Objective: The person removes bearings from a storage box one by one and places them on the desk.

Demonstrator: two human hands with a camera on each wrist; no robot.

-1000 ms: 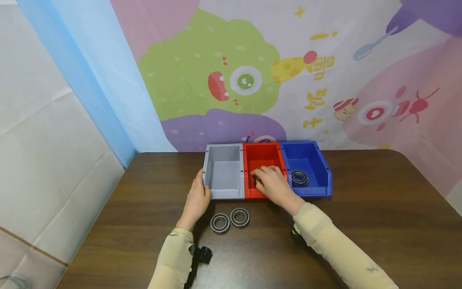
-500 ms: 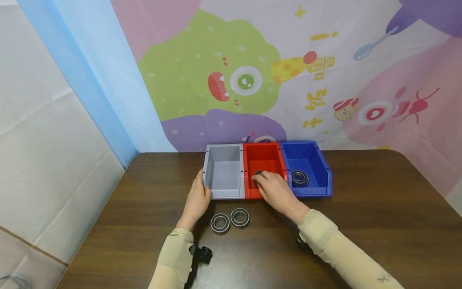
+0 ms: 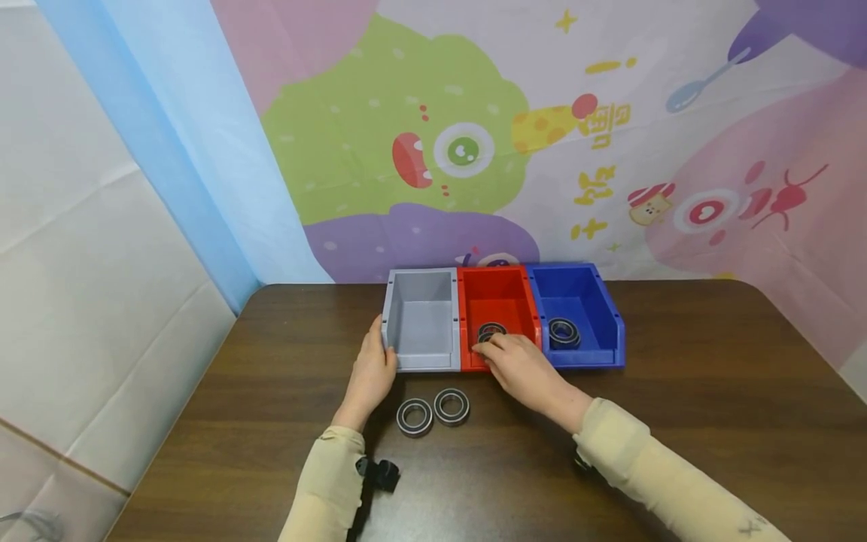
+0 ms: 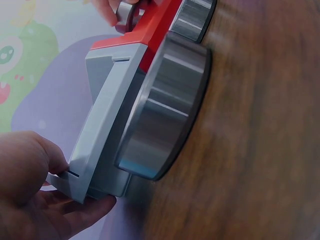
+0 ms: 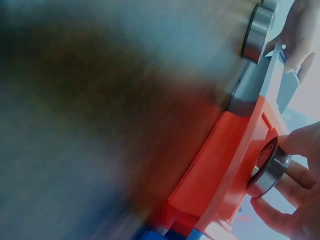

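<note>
My left hand point(image 3: 372, 363) grips the front left corner of the grey bin point(image 3: 425, 361), thumb on one side of its wall and fingers on the other in the left wrist view. Over the front of the red bin point(image 3: 497, 282), my right hand point(image 3: 524, 369) pinches a ball bearing point(image 5: 271, 172) between thumb and fingers, tilted near the front lip. Another ball bearing point(image 3: 491, 329) shows in the red bin just behind the fingertips. Two more bearings, a left one point(image 3: 415, 417) and a right one point(image 3: 451, 407), lie flat on the table before the bins.
A blue bin point(image 3: 603, 324) with bearings point(image 3: 564, 333) in its front left part adjoins the red one. All the bins stand in a row at the back of the brown table point(image 3: 711, 376), against a cartoon-printed cloth point(image 3: 406, 90). A black wrist mount point(image 3: 379, 474) sits by the left sleeve.
My right hand has drawn back toward the red bin's front and slightly right, bringing a bearing with it and uncovering another in the bin. The left hand keeps its hold on the grey bin.
</note>
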